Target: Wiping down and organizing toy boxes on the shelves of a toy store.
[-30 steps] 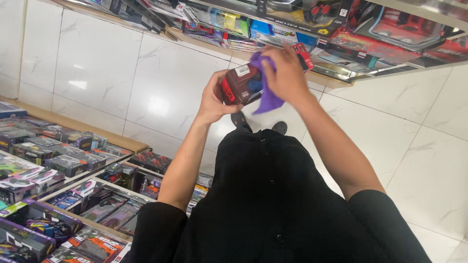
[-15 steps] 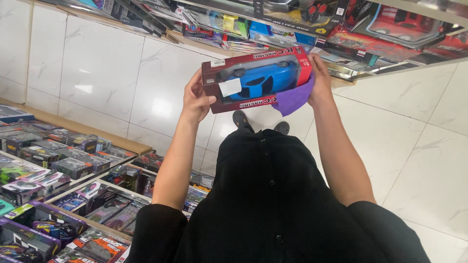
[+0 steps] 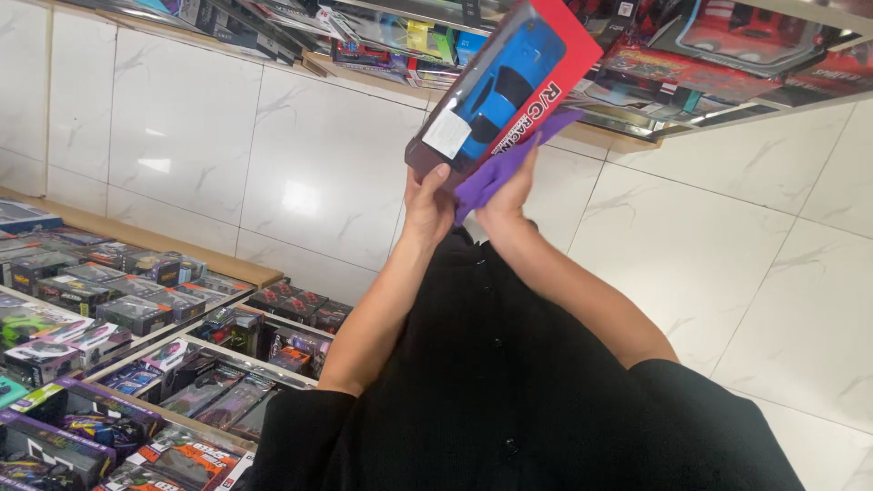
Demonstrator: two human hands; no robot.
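Toy-car box (image 3: 505,86), red-edged with a blue car behind its window, is held up before the white tiled wall (image 3: 300,173), long axis tilted from lower left to upper right, upper end toward the wall shelf of boxed toys (image 3: 709,55). Left hand (image 3: 427,205) is closed on the lower end; right hand (image 3: 509,191) is closed around one purple cloth (image 3: 500,168), pressing it to the box's underside. Count: one box, one cloth, two hands; too many boxed toys to count on the low display shelves (image 3: 118,309) at lower left, well apart.
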